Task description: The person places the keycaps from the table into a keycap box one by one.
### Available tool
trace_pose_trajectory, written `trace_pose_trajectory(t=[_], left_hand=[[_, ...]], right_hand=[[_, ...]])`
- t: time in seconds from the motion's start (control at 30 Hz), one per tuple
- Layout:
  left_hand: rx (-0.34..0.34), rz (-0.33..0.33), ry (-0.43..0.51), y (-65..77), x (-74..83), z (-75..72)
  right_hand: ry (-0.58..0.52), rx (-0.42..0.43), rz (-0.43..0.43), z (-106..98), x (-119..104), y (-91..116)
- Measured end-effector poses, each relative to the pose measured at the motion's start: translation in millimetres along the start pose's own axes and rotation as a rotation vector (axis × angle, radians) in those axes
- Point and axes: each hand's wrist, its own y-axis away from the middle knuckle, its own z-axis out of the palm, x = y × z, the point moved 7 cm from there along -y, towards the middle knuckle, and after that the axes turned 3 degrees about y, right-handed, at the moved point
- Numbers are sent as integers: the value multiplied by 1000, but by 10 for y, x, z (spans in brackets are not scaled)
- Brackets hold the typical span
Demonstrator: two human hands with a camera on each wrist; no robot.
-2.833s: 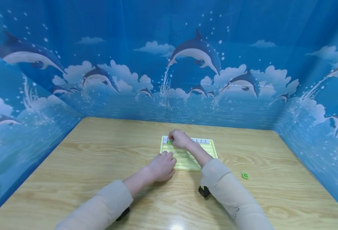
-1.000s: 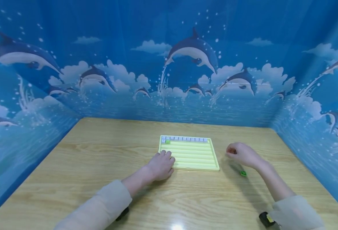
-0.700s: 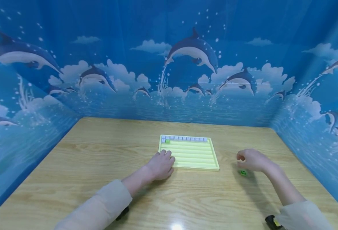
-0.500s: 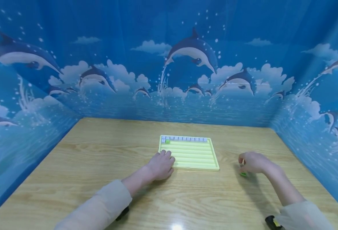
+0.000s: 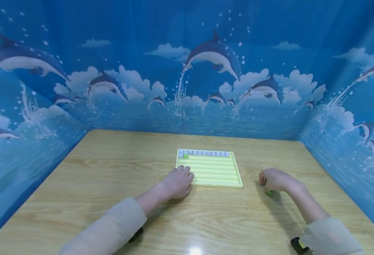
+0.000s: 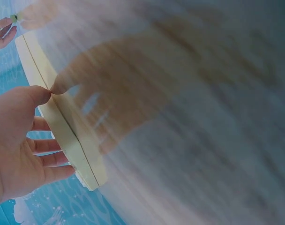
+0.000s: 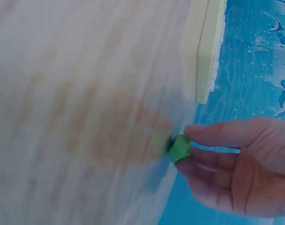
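Observation:
A light yellow-green tray [image 5: 210,171] with ridged rows lies on the wooden table. My left hand [image 5: 178,183] holds its front left corner; in the left wrist view the thumb is against the front side and the fingers reach over the top. To the right of the tray, my right hand [image 5: 276,180] pinches a small green keycap [image 7: 180,148] between thumb and fingers, low at the table. Most of that keycap is hidden by the hand in the head view. Another green keycap [image 5: 185,156] sits in the tray's second row, beside a pale one [image 5: 181,155].
A row of several pale lilac keycaps [image 5: 204,153] fills the tray's back row. The wooden table [image 5: 126,152] extends around it. Blue dolphin-print curtains [image 5: 174,117] enclose the back and both sides.
My right hand has left the tray's second row, where a green keycap now sits, moved right, and taken hold of the loose green keycap. My left hand has stayed at the tray's corner.

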Motion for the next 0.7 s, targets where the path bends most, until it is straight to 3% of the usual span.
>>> trace_pose_trajectory(t=[0.33, 0.7], left_hand=[[-8, 1, -17, -4, 4, -5], [-3, -4, -16, -3, -6, 4]], right_hand=[[-3, 70, -29, 12, -15, -27], [79, 56, -16, 10, 2, -43]])
